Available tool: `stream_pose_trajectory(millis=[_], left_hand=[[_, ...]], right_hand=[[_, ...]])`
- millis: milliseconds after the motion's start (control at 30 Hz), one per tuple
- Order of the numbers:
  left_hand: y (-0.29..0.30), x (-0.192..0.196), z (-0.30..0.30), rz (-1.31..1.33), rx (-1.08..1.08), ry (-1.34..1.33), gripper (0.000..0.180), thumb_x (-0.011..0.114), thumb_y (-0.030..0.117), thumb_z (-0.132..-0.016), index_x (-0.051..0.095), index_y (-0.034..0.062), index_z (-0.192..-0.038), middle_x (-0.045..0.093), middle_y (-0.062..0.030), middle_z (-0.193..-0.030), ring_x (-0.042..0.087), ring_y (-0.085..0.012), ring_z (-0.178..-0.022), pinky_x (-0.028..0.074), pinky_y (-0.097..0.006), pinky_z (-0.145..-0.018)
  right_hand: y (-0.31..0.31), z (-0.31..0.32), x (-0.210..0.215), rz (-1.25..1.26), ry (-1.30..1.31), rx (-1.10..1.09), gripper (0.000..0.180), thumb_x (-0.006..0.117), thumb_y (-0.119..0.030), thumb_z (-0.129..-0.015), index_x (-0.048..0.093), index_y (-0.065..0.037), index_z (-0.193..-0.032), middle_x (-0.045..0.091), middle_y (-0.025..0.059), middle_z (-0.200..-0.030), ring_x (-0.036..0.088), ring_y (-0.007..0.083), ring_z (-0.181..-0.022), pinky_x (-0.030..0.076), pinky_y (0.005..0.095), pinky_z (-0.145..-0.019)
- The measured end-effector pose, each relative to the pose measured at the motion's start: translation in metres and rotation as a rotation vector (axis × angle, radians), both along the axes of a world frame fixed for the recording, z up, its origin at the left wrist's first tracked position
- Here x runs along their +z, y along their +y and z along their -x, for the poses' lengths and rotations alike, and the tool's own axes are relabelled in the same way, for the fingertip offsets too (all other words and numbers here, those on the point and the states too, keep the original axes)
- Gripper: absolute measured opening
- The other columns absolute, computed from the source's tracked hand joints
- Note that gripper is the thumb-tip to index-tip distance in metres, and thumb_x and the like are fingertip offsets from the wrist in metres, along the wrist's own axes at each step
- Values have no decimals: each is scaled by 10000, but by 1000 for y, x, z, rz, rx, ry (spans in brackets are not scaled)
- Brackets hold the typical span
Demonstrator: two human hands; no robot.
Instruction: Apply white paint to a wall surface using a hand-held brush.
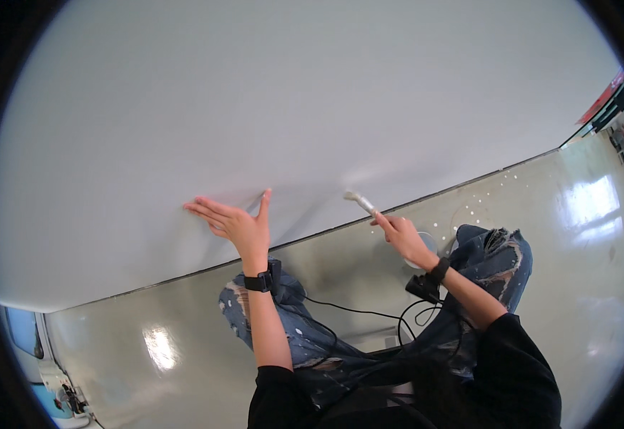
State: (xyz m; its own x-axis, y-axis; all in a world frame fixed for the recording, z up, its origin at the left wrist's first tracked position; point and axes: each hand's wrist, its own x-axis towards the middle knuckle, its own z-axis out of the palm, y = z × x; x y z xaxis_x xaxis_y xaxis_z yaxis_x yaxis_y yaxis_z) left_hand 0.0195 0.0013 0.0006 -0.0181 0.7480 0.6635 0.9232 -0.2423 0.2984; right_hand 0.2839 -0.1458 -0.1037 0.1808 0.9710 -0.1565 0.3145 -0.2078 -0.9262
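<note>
A broad white wall (312,93) rises in front of me. My left hand (240,227) lies against its lower part, fingers stretched to the left and thumb pointing up. My right hand (401,236) is closed around the pale handle of a paintbrush (360,201). The bristle end points up and left, at or very close to the wall; actual contact cannot be made out. Below the right wrist a round, whitish container (430,244) stands on the floor, partly covered by the hand and forearm.
White spots (473,204) dot the glossy floor (190,350) along the wall's base on the right. Black cables (355,309) run between my knees in torn jeans (498,268). Red and dark objects (605,100) stand at the far right; equipment (65,400) sits at the lower left.
</note>
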Motion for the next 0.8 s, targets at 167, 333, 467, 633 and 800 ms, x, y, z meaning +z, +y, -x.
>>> stream_pose_trajectory(millis=[167,333,467,633,800], left_hand=[[6,-11,9,-14,9,27,1299,668,673,-742,-109,-79,-1462,-165,-337,-1511,-109,-444,-1437,157,-579,-1091],[6,-6,0,-28,-22,-1,1300,695,645,-736,-118,-54,-1470,-159,-335,-1513,-91,-462,-1433,149,-580,-1102],[0,-3,-2,-78,-68,-22,1299,712,624,-735,-123,-43,-1472,-162,-333,-1513,-90,-463,-1432,130,-584,-1111],[-4,2,-9,-85,-58,-34,1307,711,631,-733,-139,-31,-1472,-169,-328,-1513,-106,-461,-1430,111,-593,-1116],[-5,2,-9,-144,-89,-8,1309,705,639,-734,-148,-24,-1472,-172,-323,-1515,-112,-460,-1429,107,-599,-1115]], right_hand=[[-34,17,60,-377,-430,-162,518,648,-163,-893,460,-61,-1364,635,145,-780,603,267,-613,471,358,-551],[-30,-10,85,-794,-583,-424,664,651,37,-830,392,-53,-1435,586,132,-824,555,251,-620,467,356,-560],[-27,-23,99,-813,-688,-510,699,664,38,-818,389,-86,-1448,451,87,-720,470,225,-579,433,361,-539],[-27,-38,104,-798,-700,-552,709,670,19,-822,387,-125,-1456,443,95,-742,470,227,-574,438,369,-539],[-27,-41,100,-716,-768,-513,719,584,68,-834,345,-145,-1478,432,127,-784,484,268,-584,468,384,-562]])
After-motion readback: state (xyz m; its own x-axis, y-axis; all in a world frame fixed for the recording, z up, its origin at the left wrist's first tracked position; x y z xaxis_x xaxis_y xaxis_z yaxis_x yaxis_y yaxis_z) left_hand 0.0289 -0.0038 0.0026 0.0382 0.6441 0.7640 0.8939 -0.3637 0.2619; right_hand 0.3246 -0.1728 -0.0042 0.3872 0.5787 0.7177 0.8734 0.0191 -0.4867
